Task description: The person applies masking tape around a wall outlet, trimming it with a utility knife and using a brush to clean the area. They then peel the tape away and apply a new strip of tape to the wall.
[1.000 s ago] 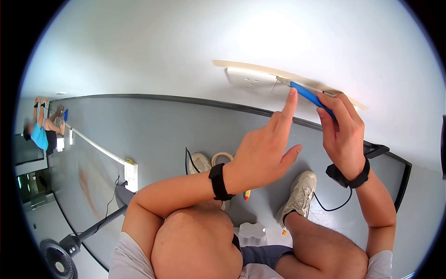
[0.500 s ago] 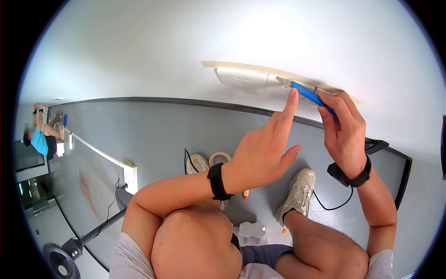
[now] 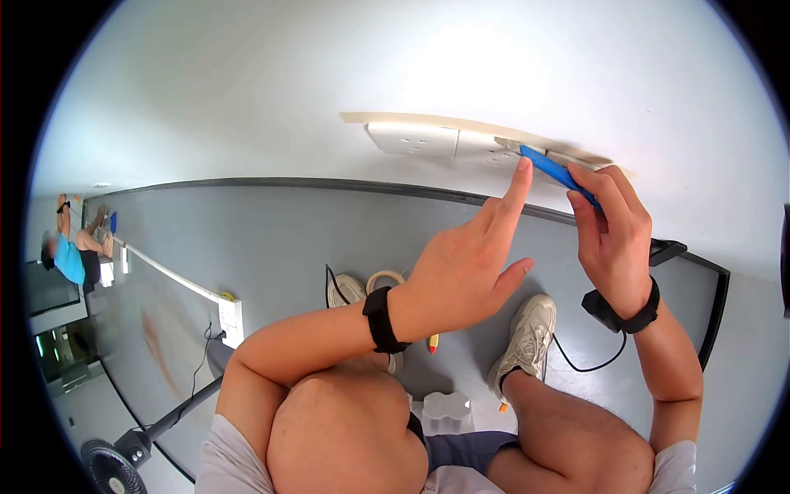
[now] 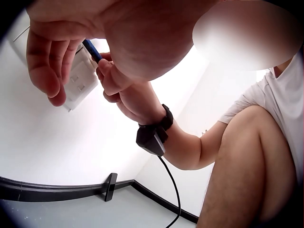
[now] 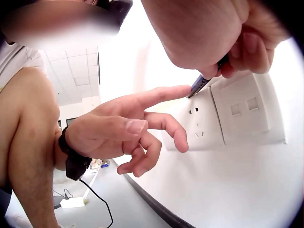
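My right hand (image 3: 613, 235) pinches a blue tool (image 3: 559, 175) between thumb and fingers, its thin tip lying along the top edge of the white socket plates (image 3: 411, 141). Beige tape (image 3: 461, 123) runs on the wall just above the plates. My left hand (image 3: 461, 267) points its index finger at the front end of the tool and touches it; the other fingers are loosely bent in the right wrist view. There the tool (image 5: 200, 84) rests over a socket plate, beside a plate with two square ports (image 5: 242, 108).
On the floor are a roll of tape (image 3: 385, 277), a red-tipped yellow object (image 3: 433, 343) and a power strip (image 3: 231, 321). A black fan (image 3: 111, 469) stands lower left; another person (image 3: 70, 259) is at far left. Black trim (image 3: 329, 183) lines the wall's base.
The head view has shifted, so the plates and tape appear further left. Both hands and the blue tool have moved slightly rightward along the plates' top edge.
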A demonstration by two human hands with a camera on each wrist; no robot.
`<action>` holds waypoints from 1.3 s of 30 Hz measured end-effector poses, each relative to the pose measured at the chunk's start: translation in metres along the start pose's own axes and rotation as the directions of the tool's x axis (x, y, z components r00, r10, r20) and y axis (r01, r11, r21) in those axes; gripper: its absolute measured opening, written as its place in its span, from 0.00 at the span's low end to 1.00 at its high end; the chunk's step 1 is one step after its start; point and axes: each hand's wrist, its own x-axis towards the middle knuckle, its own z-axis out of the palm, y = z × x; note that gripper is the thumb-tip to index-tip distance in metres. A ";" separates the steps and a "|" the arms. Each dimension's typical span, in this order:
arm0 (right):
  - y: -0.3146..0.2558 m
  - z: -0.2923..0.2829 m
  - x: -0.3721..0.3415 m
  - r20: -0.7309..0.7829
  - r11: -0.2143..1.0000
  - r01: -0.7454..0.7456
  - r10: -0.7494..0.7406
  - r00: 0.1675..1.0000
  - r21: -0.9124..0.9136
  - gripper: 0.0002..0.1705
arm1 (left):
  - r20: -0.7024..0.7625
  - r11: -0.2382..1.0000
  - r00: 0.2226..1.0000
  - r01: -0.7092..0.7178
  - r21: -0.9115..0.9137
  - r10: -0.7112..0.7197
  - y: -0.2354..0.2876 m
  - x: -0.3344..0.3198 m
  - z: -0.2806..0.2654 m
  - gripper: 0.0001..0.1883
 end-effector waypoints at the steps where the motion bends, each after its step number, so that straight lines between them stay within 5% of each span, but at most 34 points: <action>1: 0.000 -0.001 0.001 0.000 1.000 0.007 -0.007 1.000 -0.009 0.16 | -0.004 1.000 1.000 -0.023 0.007 0.023 0.000 0.001 -0.001 0.58; 33: 0.017 -0.038 -0.028 -0.040 0.986 -0.134 0.131 0.991 -0.097 0.12 | 0.133 0.995 0.987 -0.090 -0.032 0.093 0.010 0.021 0.021 0.55; 39: 0.025 -0.049 -0.038 -0.063 0.978 -0.158 0.151 0.987 -0.139 0.11 | 0.161 0.987 0.974 -0.157 -0.037 0.161 0.005 0.005 0.026 0.36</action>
